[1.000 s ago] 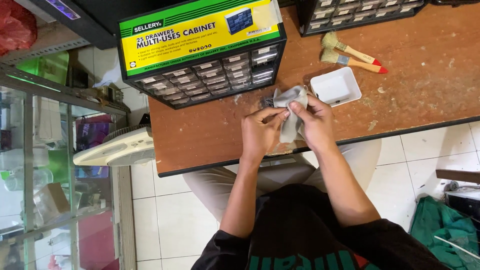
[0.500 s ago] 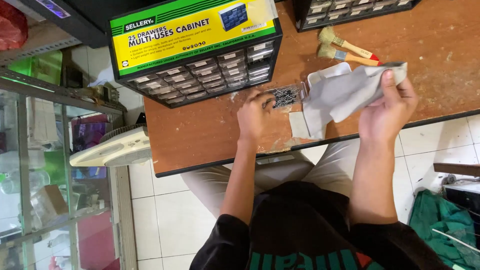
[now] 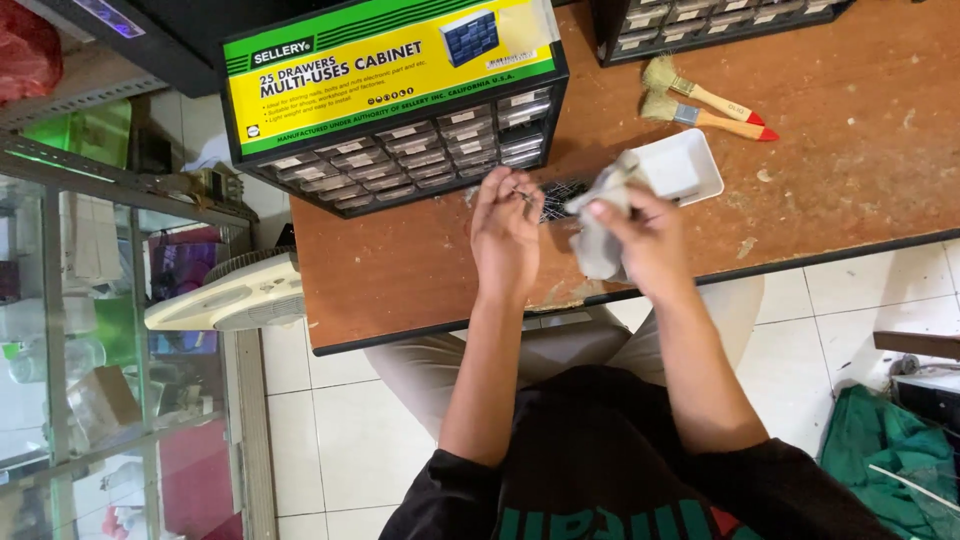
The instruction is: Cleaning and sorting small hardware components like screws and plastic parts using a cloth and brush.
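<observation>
My left hand (image 3: 505, 240) hovers over the brown table (image 3: 400, 280) and pinches a small metal part (image 3: 524, 196) at its fingertips. Just beyond it a little pile of dark metal parts (image 3: 560, 197) lies on the table. My right hand (image 3: 650, 245) is close beside the left and grips a bunched grey cloth (image 3: 598, 245). Behind the right hand sits a white rectangular tray (image 3: 692, 168), partly covered by the cloth's upper end.
A dark cabinet of many small drawers with a green and yellow label (image 3: 400, 110) stands at the back left; a second one (image 3: 720, 20) at the back. Two wood-handled brushes (image 3: 705, 108) lie past the tray. A white fan (image 3: 225, 300) is left of the table.
My right hand has swung back left from the far right, and the cloth, spread open before, is now bunched. My left hand has lifted off the pile of dark parts.
</observation>
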